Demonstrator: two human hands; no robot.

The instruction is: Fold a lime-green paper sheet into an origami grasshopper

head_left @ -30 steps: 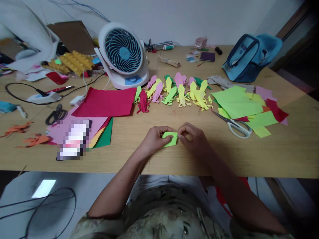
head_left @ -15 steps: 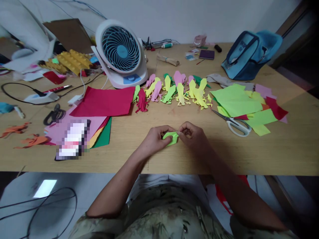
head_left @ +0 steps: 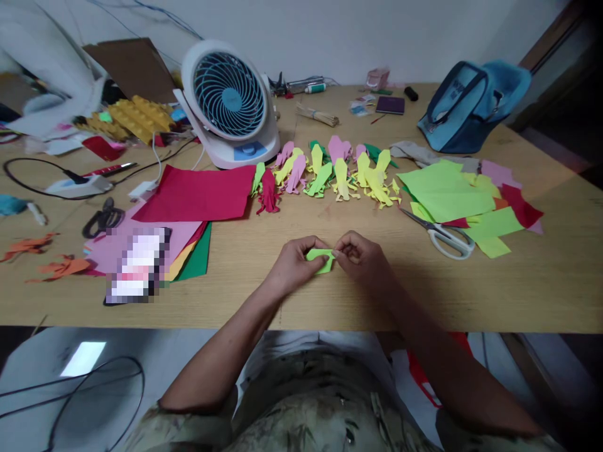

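Observation:
A small piece of folded lime-green paper is held above the near part of the table. My left hand grips it from the left, thumb lying across its face. My right hand pinches the paper's upper right corner between thumb and fingertips, the other fingers curled. Beyond my hands stands a row of folded paper figures in yellow, pink, green and red, their lower ends cut into strips. Two orange paper figures lie at the far left.
Scissors with white handles rest by a pile of lime-green sheets on the right. Left are red paper, black-handled scissors and a blurred-out phone. A fan and a blue bag stand farther back.
The folded green paper and both hands have shifted very slightly left. The grip of each hand looks nearly the same.

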